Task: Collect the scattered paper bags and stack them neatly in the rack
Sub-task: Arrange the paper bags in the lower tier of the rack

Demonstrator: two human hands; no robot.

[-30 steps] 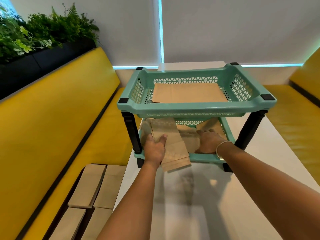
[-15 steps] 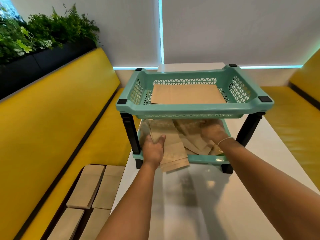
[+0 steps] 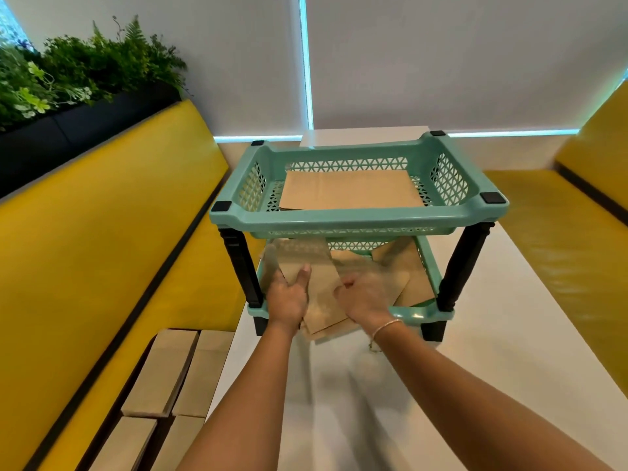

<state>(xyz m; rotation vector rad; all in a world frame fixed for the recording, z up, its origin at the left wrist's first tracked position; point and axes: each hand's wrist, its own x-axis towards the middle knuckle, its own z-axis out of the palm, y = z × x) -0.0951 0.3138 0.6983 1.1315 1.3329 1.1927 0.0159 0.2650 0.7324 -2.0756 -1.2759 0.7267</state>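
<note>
My right hand point(image 3: 365, 295) has come across from the right side of the lower tray to the middle, and it is now close beside my left hand point(image 3: 290, 294), where a moment ago the two were well apart. My left hand has hardly moved; it still grips the left edge of the stack of paper bags point(image 3: 323, 297), thumb on top. My right hand is blurred, its fingers bent at the right edge of that same stack, and it seems to pinch the bags, though I cannot tell this for sure. There is a thin bracelet point(image 3: 387, 326) on my right wrist.

The bags are flat, brown and long. The stack I hold lies at a slant, its far end inside the lower tray point(image 3: 407, 312) and its near end sticking out over the front rim above the white table point(image 3: 492, 334). More bags point(image 3: 404, 266) lie loose and crooked on the right of that tray, overlapping each other.

The rack point(image 3: 360, 219) is green plastic with black legs and stands on the table. Its upper tray holds one flat pile of bags point(image 3: 350, 190), lying neatly.

Down on my left, four more bags point(image 3: 176, 368) lie in two rows on the yellow bench point(image 3: 85, 249).
</note>
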